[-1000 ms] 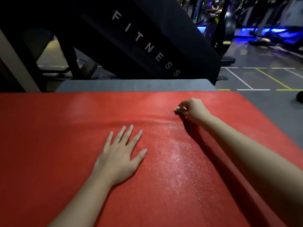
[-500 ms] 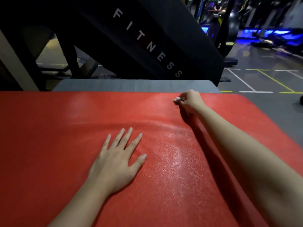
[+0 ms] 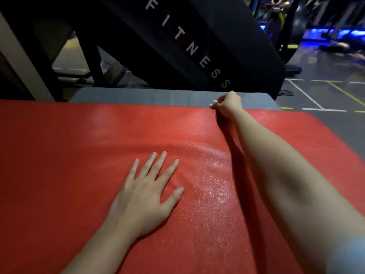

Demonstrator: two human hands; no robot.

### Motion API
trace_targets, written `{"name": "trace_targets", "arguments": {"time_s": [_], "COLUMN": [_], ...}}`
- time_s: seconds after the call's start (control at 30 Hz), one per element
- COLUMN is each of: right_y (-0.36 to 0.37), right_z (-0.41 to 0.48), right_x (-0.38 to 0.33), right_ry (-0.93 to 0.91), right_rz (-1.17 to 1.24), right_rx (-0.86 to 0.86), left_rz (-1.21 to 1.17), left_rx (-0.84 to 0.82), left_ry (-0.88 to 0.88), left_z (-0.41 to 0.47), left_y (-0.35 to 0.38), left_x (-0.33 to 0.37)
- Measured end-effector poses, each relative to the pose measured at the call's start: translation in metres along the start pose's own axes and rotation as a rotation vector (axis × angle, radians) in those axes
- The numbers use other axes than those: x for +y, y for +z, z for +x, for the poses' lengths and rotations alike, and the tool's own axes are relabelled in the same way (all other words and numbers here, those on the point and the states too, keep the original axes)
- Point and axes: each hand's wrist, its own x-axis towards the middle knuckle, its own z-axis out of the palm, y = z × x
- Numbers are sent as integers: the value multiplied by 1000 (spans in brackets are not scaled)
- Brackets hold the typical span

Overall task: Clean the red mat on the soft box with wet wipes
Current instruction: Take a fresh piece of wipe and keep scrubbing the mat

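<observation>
The red mat (image 3: 79,165) covers most of the view, lying over the grey soft box (image 3: 158,96), whose top shows as a strip behind it. A wet shiny streak runs down the mat's middle right. My left hand (image 3: 148,192) lies flat on the mat with fingers spread. My right hand (image 3: 227,104) is stretched out to the mat's far edge, fingers curled round a small white wet wipe (image 3: 213,103), of which only a bit shows at the fingertips.
A black slanted machine panel (image 3: 197,46) lettered FITNESS rises just behind the soft box. Grey gym floor (image 3: 325,91) with white and yellow lines lies to the right, with blue-lit equipment further back.
My right hand has slid the wipe away from me across the mat, from its middle to the far edge. My left hand has stayed flat in place.
</observation>
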Motion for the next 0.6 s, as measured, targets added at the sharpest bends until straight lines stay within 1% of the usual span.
{"name": "trace_targets", "arguments": {"time_s": [0.07, 0.13, 0.2, 0.23, 0.3, 0.37, 0.4, 0.47, 0.5, 0.6], "right_y": [1, -7, -18, -19, -12, 0, 4, 2, -5, -28], "right_z": [-11, -22, -28, -28, -25, -23, -23, -29, -38, -81], "right_x": [-1, 1, 3, 4, 5, 7, 7, 8, 6, 6], "right_ry": [-92, -216, -297, -321, -344, -313, -284, -231, -250, -430], "right_rz": [-91, -207, -322, -362, -373, -321, -298, -261, -274, -341], "right_rx": [-73, -189, -280, -279, -179, -70, -58, -100, -139, -287], "left_rz": [-12, -24, -7, -1, -5, -18, -21, -27, -31, -47], "left_rx": [4, 18, 11, 7, 5, -2, -5, -4, -4, 4], "left_ry": [-1, -5, -6, -5, -8, -12, -14, -11, -11, -12], "left_z": [-1, 0, 0, 1, 1, 1, 1, 2, 1, 0], "left_y": [0, 0, 1, 1, 0, 0, 0, -1, -1, 1], "left_x": [0, 0, 0, 0, 1, 1, 1, 0, 0, 0]}}
